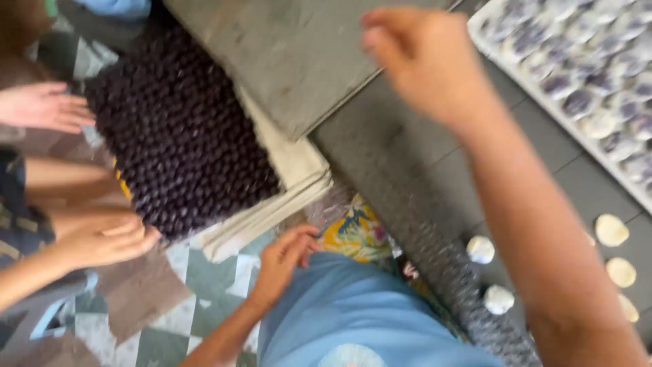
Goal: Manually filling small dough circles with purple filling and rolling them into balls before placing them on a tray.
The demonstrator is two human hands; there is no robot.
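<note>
At frame top, blurred right hand (424, 58)

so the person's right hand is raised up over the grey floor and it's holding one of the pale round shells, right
Not quite: in the head view the right hand is raised over the grey floor, but it looks empty. The pale round shells lie on the floor below.

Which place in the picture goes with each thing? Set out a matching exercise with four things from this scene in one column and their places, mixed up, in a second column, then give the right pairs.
Things
1. dark beaded mat
2. tray of purple and white shells
3. loose pale shells
4. right hand

Places
A. raised at the top centre
B. on the grey floor at the right
C. top right corner
D. on a stack of pale boards at the left

Pairs: 1-D, 2-C, 3-B, 4-A
</note>
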